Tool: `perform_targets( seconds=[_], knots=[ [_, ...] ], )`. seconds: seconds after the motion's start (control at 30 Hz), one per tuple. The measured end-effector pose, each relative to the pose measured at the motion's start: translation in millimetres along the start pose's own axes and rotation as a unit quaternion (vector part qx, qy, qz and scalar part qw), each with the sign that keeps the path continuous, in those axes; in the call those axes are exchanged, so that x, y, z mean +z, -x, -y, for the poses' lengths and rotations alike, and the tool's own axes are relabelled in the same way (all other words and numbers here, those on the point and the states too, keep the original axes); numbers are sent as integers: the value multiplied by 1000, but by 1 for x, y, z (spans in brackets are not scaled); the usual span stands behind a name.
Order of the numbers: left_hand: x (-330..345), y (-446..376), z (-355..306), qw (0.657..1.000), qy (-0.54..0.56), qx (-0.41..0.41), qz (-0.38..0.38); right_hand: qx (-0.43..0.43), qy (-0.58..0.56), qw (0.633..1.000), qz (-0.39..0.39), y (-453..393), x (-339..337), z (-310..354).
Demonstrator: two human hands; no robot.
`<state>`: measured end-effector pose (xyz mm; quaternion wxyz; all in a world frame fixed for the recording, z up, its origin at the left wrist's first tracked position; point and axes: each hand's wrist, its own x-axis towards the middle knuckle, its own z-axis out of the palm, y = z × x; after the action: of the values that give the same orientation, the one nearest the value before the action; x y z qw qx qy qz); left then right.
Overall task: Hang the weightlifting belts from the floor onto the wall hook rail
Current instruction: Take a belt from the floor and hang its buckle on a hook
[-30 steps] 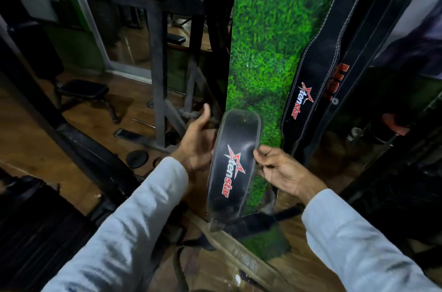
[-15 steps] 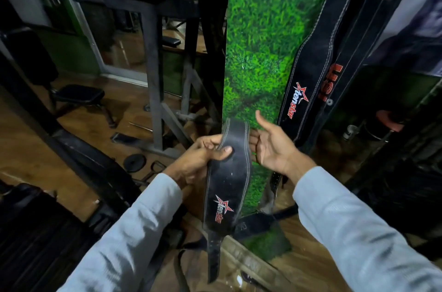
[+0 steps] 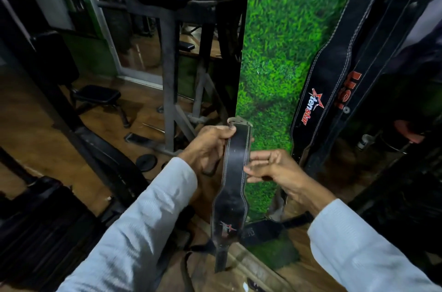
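Item: black weightlifting belt (image 3: pixel 235 172), held upright before the grass-print wall panel (image 3: pixel 275 52).

Long axis near vertical; buckle end (image 3: pixel 240 121) uppermost, tail hanging toward the floor (image 3: pixel 47 112). Left hand (image 3: pixel 208 145) grips the top just under the buckle, fingers curled round the strap; right hand (image 3: pixel 272 167) pinches the right edge lower down. Hook rail not in view; two hung belts (image 3: pixel 334 76) lie up and right, so the lift probably goes that way, left hand leading.

the scene is sitting in dim indoor light, with the grass-print panel (image 3: pixel 275 52) showing brightest. a soft sheen is glinting off the wooden floor (image 3: pixel 28 124). corners are sinking into shadow, edges are bowing from the wide lens, and the sleeves are smearing slightly.
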<state>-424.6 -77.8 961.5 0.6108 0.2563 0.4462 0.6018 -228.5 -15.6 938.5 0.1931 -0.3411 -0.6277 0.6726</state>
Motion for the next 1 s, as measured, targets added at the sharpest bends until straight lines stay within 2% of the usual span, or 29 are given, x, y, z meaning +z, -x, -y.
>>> perform_targets(
  seconds=[0.07, 0.13, 0.23, 0.37, 0.47, 0.57, 0.63, 0.7, 0.8, 0.9, 1.0],
  knots=[
    [-2, -3, 5, 998, -50, 42, -10, 22, -29, 999, 0, 2, -1, 0],
    [-2, 0, 13, 995, -58, 78, 20, 34, -79, 996, -27, 3, -5, 6],
    [0, 10, 23, 989, -48, 135, 43, -11, -78, 994, -81, 0, -8, 22],
    [0, 20, 31, 982, -36, 171, 66, -90, -129, 983, -92, -6, -2, 52],
    [-2, 23, 32, 985, -52, 154, 65, -163, -58, 973, -153, -12, 2, 64],
    [1, 27, 11, 989, -36, 140, 42, -205, -17, 965, -161, -10, 4, 63],
    [10, 31, -10, 982, -61, 172, 53, -220, 23, 961, -164, -8, 5, 61],
    [24, 28, -26, 970, -106, 218, 31, -235, 53, 957, -160, -8, 5, 61],
    [30, 16, -32, 954, -139, 266, 0, -237, 69, 959, -136, -5, 3, 65],
    [26, 15, -26, 946, -183, 267, -6, -187, 69, 975, -97, 7, -12, 73],
    [23, 12, -15, 943, -196, 269, 6, -171, 37, 969, -175, 17, -27, 87]
  ],
)
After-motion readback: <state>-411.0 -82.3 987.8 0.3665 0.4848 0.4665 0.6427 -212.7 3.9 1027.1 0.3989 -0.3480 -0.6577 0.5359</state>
